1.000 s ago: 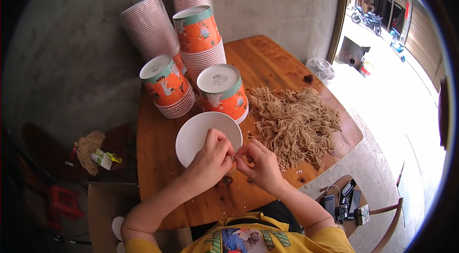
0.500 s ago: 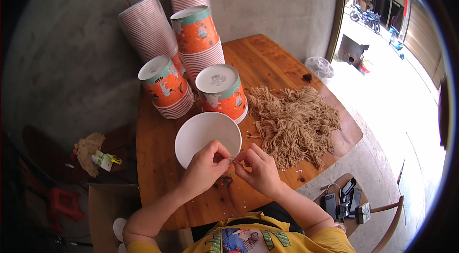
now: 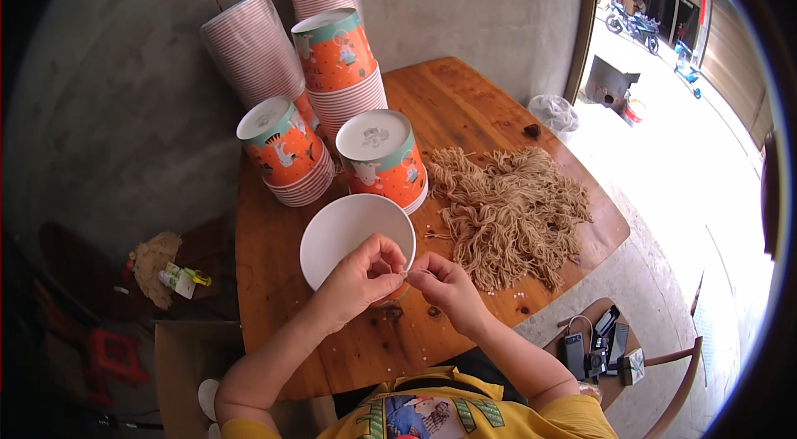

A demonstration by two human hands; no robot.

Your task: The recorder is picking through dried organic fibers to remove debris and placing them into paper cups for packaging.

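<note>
My left hand (image 3: pixel 362 275) and my right hand (image 3: pixel 449 288) meet over the near right rim of an upright white paper tub (image 3: pixel 342 230). Both are closed in a pinch, fingertips nearly touching. Between them is something tiny, pale and thin, too small to name. The tub's inside is white, and my left hand covers part of its rim. To the right of my hands a heap of tan yarn strands (image 3: pixel 516 219) lies on the wooden table (image 3: pixel 303 356). Small white bits (image 3: pixel 520 296) are scattered along the heap's near edge.
Behind the tub stand upside-down stacks of orange patterned paper tubs (image 3: pixel 383 165), with taller plastic-wrapped stacks (image 3: pixel 253 49) against the wall. A cardboard box (image 3: pixel 187 364) sits at the lower left. A wooden chair (image 3: pixel 610 323) holding electronic devices is at the right.
My right hand has turned slightly, its fingers lying flatter. My left fingertips have risen a little. The view has shifted slightly; the tub and yarn stay in place.
</note>
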